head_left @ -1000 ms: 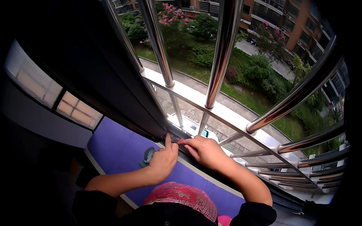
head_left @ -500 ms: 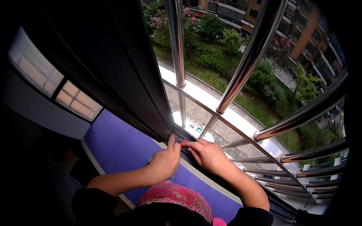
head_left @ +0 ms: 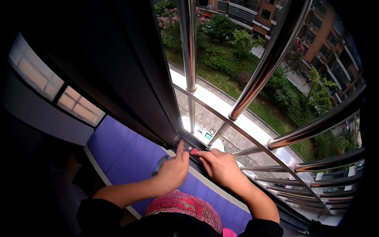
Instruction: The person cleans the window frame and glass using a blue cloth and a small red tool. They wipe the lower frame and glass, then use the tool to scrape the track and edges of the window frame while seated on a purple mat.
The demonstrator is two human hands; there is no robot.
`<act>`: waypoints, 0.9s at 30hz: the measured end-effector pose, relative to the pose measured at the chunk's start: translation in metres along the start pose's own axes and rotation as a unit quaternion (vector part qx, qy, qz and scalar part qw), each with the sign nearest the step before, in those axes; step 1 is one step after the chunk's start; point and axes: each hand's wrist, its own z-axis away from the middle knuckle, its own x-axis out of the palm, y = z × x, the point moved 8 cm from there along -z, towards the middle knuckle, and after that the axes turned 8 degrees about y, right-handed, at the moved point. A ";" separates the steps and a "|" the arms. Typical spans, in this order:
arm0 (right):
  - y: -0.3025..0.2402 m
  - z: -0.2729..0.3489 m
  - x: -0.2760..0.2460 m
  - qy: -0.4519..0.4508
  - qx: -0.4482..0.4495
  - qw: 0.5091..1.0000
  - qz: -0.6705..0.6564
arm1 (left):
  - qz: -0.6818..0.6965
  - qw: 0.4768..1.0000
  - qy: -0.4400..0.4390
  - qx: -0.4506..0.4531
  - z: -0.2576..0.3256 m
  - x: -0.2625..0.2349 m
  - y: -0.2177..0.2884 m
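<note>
My left hand (head_left: 173, 173) reaches to the lower corner of the dark window frame (head_left: 173, 132). Its index finger is stretched out against the frame; the curled fingers beneath are hidden, and nothing shows in its grasp. Close beside it, my right hand (head_left: 222, 165) is closed, with thumb and index finger at a small red piece (head_left: 194, 151) low on the window track. The piece's exact kind is too small to tell. A grey-blue, cloth-like thing (head_left: 160, 164) shows behind my left hand, over the purple padded surface (head_left: 126, 144).
Shiny metal guard bars (head_left: 188, 51) and their pale rail (head_left: 213, 106) stand just outside the window, beyond my right hand. Far below lie a paved path, shrubs (head_left: 229, 57) and brick buildings. A tiled-looking lit pane (head_left: 81, 104) is at the left. Pink patterned fabric (head_left: 181, 203) covers my lap.
My right hand has shifted slightly right, and more of the red piece shows. The left hand stays at the frame corner, and more of the grey-blue thing shows beside it. The view has shifted a little.
</note>
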 end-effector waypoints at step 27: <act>-0.004 0.008 0.008 0.084 0.038 0.995 0.037 | 0.049 0.999 -0.025 0.002 -0.005 0.002 -0.005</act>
